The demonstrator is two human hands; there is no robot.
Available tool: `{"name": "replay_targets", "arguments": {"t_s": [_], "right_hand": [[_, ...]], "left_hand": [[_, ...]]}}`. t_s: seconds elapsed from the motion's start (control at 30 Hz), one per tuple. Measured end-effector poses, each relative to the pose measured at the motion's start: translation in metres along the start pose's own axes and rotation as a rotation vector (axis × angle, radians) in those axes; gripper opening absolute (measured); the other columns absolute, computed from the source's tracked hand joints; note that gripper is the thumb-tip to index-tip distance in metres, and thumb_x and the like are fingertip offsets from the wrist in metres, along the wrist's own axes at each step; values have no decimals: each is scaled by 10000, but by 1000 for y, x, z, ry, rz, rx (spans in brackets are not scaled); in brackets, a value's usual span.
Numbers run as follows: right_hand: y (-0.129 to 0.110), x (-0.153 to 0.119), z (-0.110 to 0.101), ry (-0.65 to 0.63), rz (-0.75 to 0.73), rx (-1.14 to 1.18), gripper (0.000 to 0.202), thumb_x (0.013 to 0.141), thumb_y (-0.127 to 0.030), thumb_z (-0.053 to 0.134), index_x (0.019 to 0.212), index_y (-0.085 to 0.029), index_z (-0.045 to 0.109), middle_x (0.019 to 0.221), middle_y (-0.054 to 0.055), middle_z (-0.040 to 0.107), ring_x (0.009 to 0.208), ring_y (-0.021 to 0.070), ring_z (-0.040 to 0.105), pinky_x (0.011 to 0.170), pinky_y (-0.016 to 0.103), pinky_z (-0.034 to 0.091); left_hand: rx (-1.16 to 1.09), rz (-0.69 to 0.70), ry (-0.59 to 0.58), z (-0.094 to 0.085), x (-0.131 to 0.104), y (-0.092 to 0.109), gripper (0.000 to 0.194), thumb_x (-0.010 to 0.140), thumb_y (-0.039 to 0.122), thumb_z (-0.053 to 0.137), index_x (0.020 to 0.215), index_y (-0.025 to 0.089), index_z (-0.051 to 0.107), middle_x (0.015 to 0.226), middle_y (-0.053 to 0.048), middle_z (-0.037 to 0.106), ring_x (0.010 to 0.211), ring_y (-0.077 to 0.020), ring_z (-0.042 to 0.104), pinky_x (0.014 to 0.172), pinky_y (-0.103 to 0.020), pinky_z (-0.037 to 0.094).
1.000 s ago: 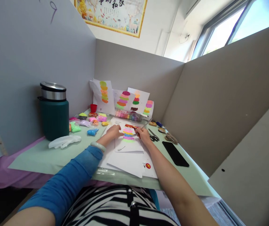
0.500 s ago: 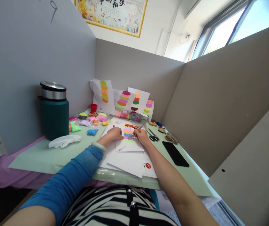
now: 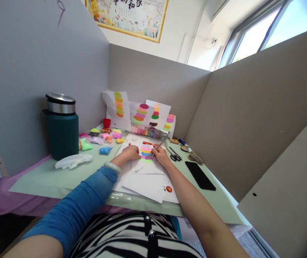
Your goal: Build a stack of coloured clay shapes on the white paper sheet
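Note:
A white sheet of paper (image 3: 147, 168) bears a stack of colored bands in pink, yellow, blue, purple and green. My left hand (image 3: 131, 153) rests at its left edge, fingers bent together and pressed onto the paper. Pinched in my right hand (image 3: 161, 156) is a slim silvery tool (image 3: 161, 144), slanting up to the right. Its lower tip reaches the colored bands near the blue and purple ones; its exact kind is too small to make out. More white sheets (image 3: 145, 186) lie underneath.
Left of the papers sit several bagged clay pieces, one blue (image 3: 105, 150), a white crumpled item (image 3: 73, 161) and a green flask (image 3: 63, 132). Scissors (image 3: 175, 154) and a black phone (image 3: 200, 175) lie right. Painted sheets (image 3: 118, 118) lean behind, with partitions around.
My right hand and the tool have shifted very slightly left over the colored bands. My left hand stays in place on the paper.

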State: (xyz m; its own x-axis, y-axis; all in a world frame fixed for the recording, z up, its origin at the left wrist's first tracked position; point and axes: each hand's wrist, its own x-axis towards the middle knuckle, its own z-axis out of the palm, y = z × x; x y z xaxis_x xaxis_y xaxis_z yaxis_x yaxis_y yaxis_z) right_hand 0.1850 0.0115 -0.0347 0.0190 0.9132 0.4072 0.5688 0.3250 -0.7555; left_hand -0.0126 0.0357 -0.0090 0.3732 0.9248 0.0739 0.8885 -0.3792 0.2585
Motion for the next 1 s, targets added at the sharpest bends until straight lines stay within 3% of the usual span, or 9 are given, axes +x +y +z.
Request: {"name": "replay_targets", "arguments": {"t_s": [1.0], "right_hand": [[2,1,0,7,-17,25,265,767,-326,474,684,-143,647,574,12,584,539,121,522,548,215,393]], "left_hand": [[-11,-9,2,0,0,0,351,651,419,613,939,227,671,996,-49,689,892,-216,632,703,-245,467]]}}
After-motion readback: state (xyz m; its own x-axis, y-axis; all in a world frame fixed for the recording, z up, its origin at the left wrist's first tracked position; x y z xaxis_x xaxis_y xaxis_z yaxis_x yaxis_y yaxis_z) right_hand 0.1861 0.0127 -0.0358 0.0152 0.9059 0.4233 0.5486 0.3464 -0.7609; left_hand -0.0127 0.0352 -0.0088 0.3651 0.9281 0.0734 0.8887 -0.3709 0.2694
